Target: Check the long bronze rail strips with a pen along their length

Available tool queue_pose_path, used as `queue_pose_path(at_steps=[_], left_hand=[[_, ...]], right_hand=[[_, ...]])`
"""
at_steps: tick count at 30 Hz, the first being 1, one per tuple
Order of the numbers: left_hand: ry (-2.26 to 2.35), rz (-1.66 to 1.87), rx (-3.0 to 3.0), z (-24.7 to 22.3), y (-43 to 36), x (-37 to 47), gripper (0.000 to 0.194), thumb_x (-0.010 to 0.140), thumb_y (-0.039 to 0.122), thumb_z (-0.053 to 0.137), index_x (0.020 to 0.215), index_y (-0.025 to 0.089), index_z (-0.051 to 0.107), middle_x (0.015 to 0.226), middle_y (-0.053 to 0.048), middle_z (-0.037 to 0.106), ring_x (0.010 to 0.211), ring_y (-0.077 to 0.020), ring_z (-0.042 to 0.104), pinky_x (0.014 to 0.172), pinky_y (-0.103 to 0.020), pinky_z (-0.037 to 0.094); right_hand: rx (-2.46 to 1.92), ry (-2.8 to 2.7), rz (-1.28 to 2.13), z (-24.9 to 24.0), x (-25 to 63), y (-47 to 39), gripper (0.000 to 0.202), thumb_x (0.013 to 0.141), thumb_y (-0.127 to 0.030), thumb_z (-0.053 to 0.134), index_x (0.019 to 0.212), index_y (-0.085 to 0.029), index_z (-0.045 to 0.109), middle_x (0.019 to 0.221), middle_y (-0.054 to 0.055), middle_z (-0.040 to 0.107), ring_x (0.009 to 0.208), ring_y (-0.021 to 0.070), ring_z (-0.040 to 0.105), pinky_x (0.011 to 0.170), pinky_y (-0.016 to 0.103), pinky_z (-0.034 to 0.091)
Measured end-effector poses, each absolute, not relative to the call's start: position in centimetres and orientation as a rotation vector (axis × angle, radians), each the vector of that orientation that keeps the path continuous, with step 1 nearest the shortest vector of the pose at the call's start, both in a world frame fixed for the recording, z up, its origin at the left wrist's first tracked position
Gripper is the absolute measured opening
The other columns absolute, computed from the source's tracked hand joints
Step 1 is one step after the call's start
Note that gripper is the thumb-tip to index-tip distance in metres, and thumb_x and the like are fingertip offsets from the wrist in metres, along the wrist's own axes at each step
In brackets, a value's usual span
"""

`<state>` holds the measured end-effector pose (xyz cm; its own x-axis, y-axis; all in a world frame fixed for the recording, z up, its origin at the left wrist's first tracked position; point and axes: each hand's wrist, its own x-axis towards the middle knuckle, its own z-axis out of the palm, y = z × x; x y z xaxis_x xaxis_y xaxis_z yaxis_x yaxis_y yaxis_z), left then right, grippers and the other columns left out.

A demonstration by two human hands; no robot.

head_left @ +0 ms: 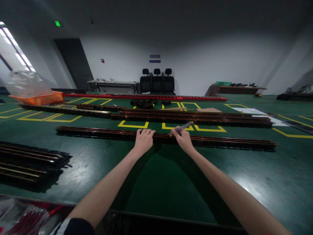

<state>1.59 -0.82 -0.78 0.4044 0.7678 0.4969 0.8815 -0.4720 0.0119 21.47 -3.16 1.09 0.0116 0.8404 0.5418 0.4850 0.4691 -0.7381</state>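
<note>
Across the green table lies a long dark rail [97, 132] with copper-coloured strips along its length. My left hand [144, 140] rests on its middle, fingers bent over the far edge and gripping it. A short way to the right, my right hand [183, 138] is closed around a pen [184, 126], which has a pale, see-through barrel. Its tip points down and left at the rail, between my two hands; I cannot tell whether it touches. Fingers partly cover the pen's lower end.
More long rails [195, 117] lie beyond, with others [29, 163] stacked at near left. An orange tray [39, 97] with a clear plastic bag [26, 83] stands at far left. White paper sheets [269, 120] lie right. Yellow lines mark the green table [156, 189].
</note>
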Motion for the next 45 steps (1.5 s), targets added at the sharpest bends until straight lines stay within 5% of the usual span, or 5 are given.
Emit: queue_pose_path(at_steps=[13,28,45], left_hand=[[-1.507,-0.61,-2.492,-0.32,-0.8,1.47,0.041,0.086,0.015,0.032,0.119,0.018,0.057,0.119,-0.008,0.062,0.111,-0.0222,0.054,0.099,-0.044,0.035],[-1.47,-0.597,-2.434,-0.43,-0.82,1.44,0.049,0.086,0.053,0.037,0.113,0.018,0.058,0.11,-0.01,0.064,0.101,-0.027,0.054,0.089,-0.044,0.036],[-1.513,-0.574,-2.386,-0.31,-1.01,2.09,0.049,0.085,0.054,0.041,0.11,0.016,0.059,0.109,-0.013,0.064,0.1,-0.0289,0.055,0.092,-0.048,0.036]], right_hand=[[-1.167,-1.669,0.42,1.03,21.44,-3.01,0.018,0.085,-0.028,0.05,0.073,-0.019,0.06,0.073,0.005,0.071,0.074,0.0208,0.067,0.074,0.033,0.049],[-1.166,-1.706,0.395,0.81,21.3,-3.0,0.022,0.088,-0.03,0.047,0.073,-0.018,0.059,0.073,0.006,0.07,0.073,0.0203,0.067,0.075,0.033,0.049],[-1.161,-1.726,0.395,0.84,21.35,-2.98,0.021,0.088,-0.03,0.048,0.074,-0.018,0.058,0.073,0.006,0.071,0.074,0.0204,0.067,0.076,0.034,0.049]])
